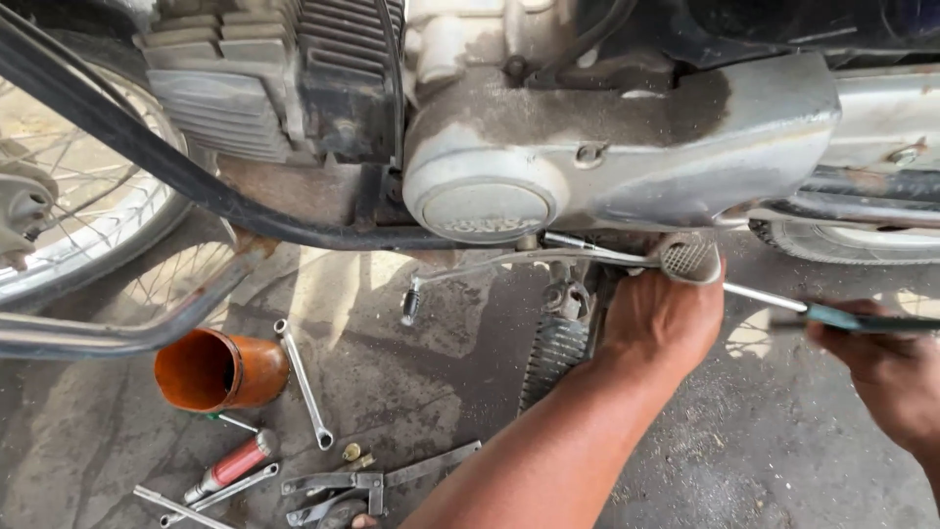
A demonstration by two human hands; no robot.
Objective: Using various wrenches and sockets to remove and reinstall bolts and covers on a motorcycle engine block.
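Steel is what I'm working against here: the long screwdriver (774, 299) runs from my right hand (886, 367), under the back pedal of the gear lever (548, 260), toward the underside of the dusty engine cover (627, 147). My right hand is clenched around the dark green handle, at the right edge of my view. My left hand (661, 318) is closed on the ribbed rear pedal (688, 258) of the lever, fingers wrapped up behind it, so I can't see the fingertips.

To do this well, I judge the lever must be held dead steady with the left hand while the shaft stays in line with whatever its tip sits on; the tip itself is hidden behind the lever and the footrest (555, 348), so I would go by feel and keep the push straight, not angled. A slip could scrape the cover or jab my left knuckles, which lie just beside the shaft.

On the concrete to the left lie a ring spanner (304, 384), an orange cup (220, 370) tipped on its side, a red-handled screwdriver (232, 466) and some flat metal pieces (377, 480), all well apart from both hands. The front wheel (69, 206) shows at far left.
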